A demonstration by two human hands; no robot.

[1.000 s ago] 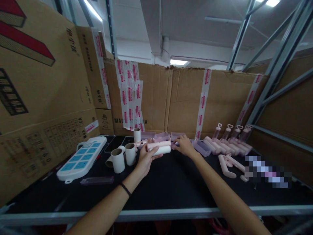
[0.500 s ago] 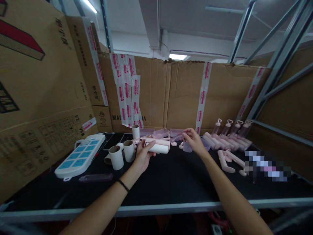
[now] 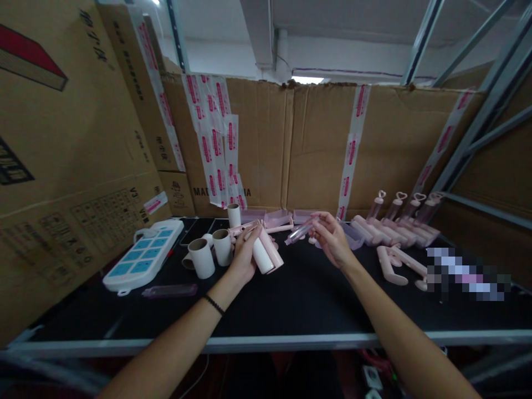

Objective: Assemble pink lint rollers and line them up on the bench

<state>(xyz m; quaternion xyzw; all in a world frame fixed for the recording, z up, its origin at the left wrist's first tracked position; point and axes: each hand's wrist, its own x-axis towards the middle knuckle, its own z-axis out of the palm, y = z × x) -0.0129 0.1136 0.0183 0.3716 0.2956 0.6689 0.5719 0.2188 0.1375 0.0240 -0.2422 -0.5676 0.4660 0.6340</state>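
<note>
My left hand (image 3: 244,257) is wrapped round a pink plastic holder (image 3: 274,250) with a white paper roll (image 3: 261,256) beside or inside it; the pair tilts down to the right. My right hand (image 3: 333,235) pinches one end of a translucent pinkish tube (image 3: 298,234), held to the right of the roll and apart from it. Behind both hands lie pink plastic parts (image 3: 278,223) and shallow translucent trays (image 3: 253,215). Several white rolls with brown cores (image 3: 201,261) stand left of my left hand.
A white power strip (image 3: 160,235) with blue sockets lies at left, a translucent purple piece (image 3: 170,291) before it. Pink assemblies with heart-shaped tops (image 3: 380,208) are lined up at right, near loose pink handles (image 3: 389,270). Cardboard walls (image 3: 266,144) surround the black table (image 3: 291,310).
My left hand has turned the holder and roll from nearly level to tilted downward. My right hand has brought the translucent tube out from the back parts, nearer to me. The view has shifted slightly.
</note>
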